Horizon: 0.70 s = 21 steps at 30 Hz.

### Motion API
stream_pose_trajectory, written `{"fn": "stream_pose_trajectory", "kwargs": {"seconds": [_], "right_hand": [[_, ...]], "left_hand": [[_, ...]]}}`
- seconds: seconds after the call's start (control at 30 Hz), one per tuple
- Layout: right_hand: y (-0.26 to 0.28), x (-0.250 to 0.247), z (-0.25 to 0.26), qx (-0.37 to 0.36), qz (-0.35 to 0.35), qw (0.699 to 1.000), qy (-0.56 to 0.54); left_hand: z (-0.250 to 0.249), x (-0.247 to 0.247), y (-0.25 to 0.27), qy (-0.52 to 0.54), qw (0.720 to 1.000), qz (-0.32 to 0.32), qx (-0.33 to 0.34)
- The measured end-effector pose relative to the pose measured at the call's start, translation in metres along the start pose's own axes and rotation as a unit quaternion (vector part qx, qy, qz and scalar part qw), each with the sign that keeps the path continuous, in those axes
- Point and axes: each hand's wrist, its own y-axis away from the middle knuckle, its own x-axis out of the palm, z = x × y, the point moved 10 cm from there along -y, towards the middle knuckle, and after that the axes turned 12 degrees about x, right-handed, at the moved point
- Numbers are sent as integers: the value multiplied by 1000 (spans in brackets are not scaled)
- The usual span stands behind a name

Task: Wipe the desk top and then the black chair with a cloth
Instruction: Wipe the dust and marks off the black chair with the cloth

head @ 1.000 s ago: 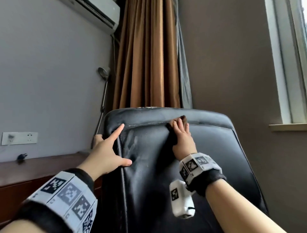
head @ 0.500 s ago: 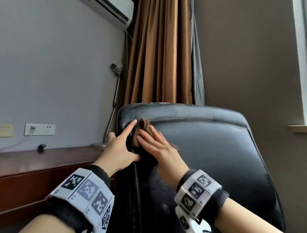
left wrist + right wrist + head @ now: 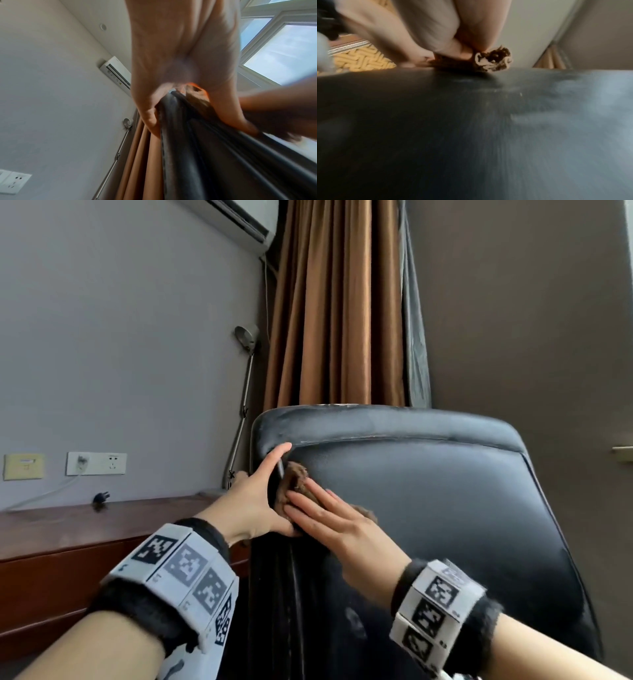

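Note:
The black chair fills the lower centre of the head view, its leather back facing me. My left hand grips the back's left edge, thumb on the front and fingers behind; in the left wrist view the chair edge runs between them. A bunched brown cloth lies against the upper left of the back. My right hand presses it there with straight fingers, right beside the left thumb. The right wrist view shows the cloth under those fingers on the chair.
A dark wooden desk runs along the left wall under wall sockets. A metal lamp stands at the desk's far end beside brown curtains. An air conditioner hangs above. A window sill juts out at right.
My right hand has slid the cloth from the top middle of the chair back to its upper left edge, next to the left hand. The left hand has kept its place.

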Motion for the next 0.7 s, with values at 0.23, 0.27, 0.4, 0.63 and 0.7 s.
{"fn": "stream_pose_trajectory", "kwargs": {"seconds": [0.23, 0.27, 0.4, 0.63, 0.7], "right_hand": [[102, 30, 0, 118, -6, 993, 26], [123, 37, 1, 129, 2, 991, 31], [178, 45, 8, 152, 28, 987, 53], [93, 32, -68, 382, -2, 924, -25], [81, 27, -84, 416, 1, 907, -62]], "left_hand": [[1, -1, 3, -16, 1000, -3, -18], [1, -1, 4, -25, 999, 3, -28], [-4, -1, 5, -49, 997, 22, -50], [3, 1, 1, -43, 997, -1, -63], [5, 0, 1, -45, 997, -4, -63]]}}
